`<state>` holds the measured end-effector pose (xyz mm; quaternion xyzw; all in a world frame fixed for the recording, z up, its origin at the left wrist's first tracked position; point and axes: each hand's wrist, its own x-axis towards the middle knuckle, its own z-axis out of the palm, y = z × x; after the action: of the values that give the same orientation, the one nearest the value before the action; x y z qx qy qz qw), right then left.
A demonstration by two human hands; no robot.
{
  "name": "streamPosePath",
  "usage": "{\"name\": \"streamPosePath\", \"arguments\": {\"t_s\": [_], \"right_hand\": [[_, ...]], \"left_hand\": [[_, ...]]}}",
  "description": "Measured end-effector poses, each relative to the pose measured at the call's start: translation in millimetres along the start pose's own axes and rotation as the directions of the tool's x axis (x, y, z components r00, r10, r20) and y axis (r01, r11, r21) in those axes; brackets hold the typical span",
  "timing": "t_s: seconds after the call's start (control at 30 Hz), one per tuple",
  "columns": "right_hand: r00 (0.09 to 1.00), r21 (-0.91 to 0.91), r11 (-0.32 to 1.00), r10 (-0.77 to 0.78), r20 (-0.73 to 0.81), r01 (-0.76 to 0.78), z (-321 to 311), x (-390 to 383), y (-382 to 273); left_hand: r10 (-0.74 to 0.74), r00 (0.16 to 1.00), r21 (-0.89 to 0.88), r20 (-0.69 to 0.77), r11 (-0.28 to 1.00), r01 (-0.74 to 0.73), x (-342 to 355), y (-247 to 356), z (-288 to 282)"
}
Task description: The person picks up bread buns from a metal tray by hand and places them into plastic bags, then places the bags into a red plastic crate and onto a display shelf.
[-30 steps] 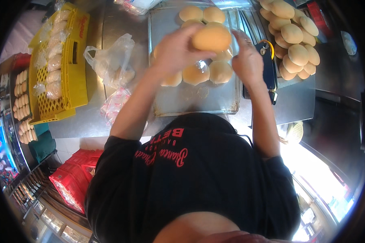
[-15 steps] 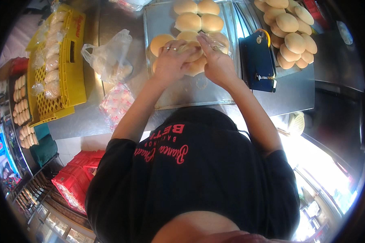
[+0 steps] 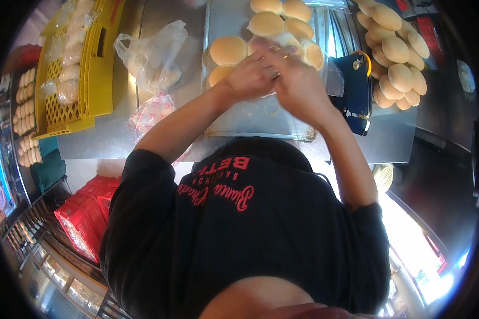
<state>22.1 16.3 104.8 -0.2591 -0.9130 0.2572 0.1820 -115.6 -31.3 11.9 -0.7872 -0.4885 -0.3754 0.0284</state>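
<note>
My left hand (image 3: 252, 75) and my right hand (image 3: 299, 85) meet over a metal baking tray (image 3: 261, 125), their fingers overlapping. A clear plastic bag (image 3: 334, 80) with buns in it (image 3: 312, 55) spreads around my right hand, which is closed on it. The fingers of my left hand are curled beside the bag's mouth; what they hold is hidden behind the crossed fingers. Round golden buns (image 3: 228, 50) sit on the tray left of my hands, and more buns (image 3: 266, 24) lie in pairs farther up.
To the right stand a dark blue box-like case (image 3: 351, 80) with a yellow loop and a heap of buns (image 3: 395, 49). On the left are a thin plastic bag (image 3: 151, 58), a red-patterned bag (image 3: 151, 113) and a yellow crate (image 3: 97, 80) of packed bread. Red crates (image 3: 85, 212) stand below.
My left hand has moved off the bun it was gripping and now crosses my right hand at the bag. The view has shifted, so the tray appears farther right.
</note>
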Motion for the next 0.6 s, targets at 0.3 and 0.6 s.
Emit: {"name": "streamPosePath", "arguments": {"t_s": [0.3,0.6], "right_hand": [[0.951,0.065,0.968,0.250,-0.181,-0.242,-16,4,33],[0.931,-0.059,0.961,0.245,-0.270,-0.270,-11,-1,38]], "left_hand": [[-0.682,0.658,-0.062,-0.319,0.708,0.703,-41,-44,-29],[-0.880,0.227,-0.658,0.418,-0.120,0.744,-67,-58,-19]]}}
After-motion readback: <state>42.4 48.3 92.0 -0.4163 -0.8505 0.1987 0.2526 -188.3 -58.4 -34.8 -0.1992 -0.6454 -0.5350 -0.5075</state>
